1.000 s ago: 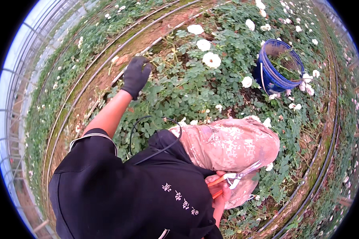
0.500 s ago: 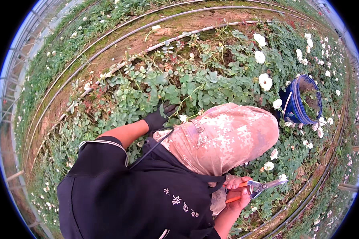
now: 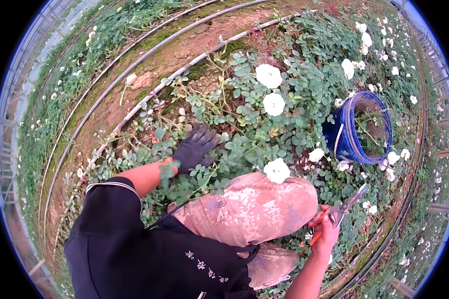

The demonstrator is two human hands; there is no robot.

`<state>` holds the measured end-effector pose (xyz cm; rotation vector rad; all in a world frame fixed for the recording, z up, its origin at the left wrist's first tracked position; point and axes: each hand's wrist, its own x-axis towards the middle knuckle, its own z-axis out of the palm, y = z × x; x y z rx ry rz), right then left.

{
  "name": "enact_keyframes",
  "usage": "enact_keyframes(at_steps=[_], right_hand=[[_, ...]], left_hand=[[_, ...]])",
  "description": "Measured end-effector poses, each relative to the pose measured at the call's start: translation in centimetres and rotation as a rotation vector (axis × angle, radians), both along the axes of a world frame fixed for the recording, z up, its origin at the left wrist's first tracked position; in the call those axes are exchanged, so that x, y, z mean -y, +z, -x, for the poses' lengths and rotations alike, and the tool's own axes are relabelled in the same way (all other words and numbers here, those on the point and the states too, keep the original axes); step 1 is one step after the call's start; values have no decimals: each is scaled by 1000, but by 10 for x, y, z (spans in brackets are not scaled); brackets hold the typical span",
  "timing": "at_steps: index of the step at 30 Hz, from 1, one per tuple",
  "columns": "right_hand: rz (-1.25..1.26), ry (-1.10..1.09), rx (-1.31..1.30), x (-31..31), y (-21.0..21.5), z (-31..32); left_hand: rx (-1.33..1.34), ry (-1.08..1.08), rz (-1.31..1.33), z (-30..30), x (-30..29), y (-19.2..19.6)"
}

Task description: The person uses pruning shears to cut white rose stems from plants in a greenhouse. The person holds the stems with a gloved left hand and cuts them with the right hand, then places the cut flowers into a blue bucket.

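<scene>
My left hand point(image 3: 196, 148), in a dark glove, lies over the rose bushes point(image 3: 249, 149) with its fingers stretched out. Leaves touch and partly cover its wrist, and I see nothing held in it. On the right, beside my knee, my bare right hand point(image 3: 325, 233) is closed around the orange handles of pruning shears point(image 3: 340, 211). Their metal blades point up and away to the right, toward a blue bucket point(image 3: 336, 130). A white rose point(image 3: 277, 170) stands just beyond my knee, and another white rose point(image 3: 274, 104) blooms farther off.
The blue bucket leans among the plants, with some green stems inside. Beyond the bushes a pale pipe point(image 3: 204, 54) runs along bare brown soil point(image 3: 184, 42). A cut white flower point(image 3: 130, 79) lies there. Dark hoses point(image 3: 401, 209) follow the row on the right.
My left hand has come up out of the leaves, and its fingers now spread. The right hand has moved farther out with the shears. My view has shifted forward along the row.
</scene>
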<state>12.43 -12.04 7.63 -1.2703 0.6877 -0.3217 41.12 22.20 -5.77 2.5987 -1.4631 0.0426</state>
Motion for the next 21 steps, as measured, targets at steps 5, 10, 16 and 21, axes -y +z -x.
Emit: enact_keyframes(at_steps=[5, 10, 16, 21], right_hand=[[263, 237, -310, 110, 46, -61], [132, 236, -524, 144, 75, -69], [-68, 271, -836, 142, 8, -18], [-234, 90, -943, 113, -5, 91]], left_hand=[[-121, 14, -165, -6, 34, -20], [-376, 71, -358, -4, 39, -9], [-367, 319, -246, 27, 67, 50], [-464, 470, -86, 118, 6, 174]])
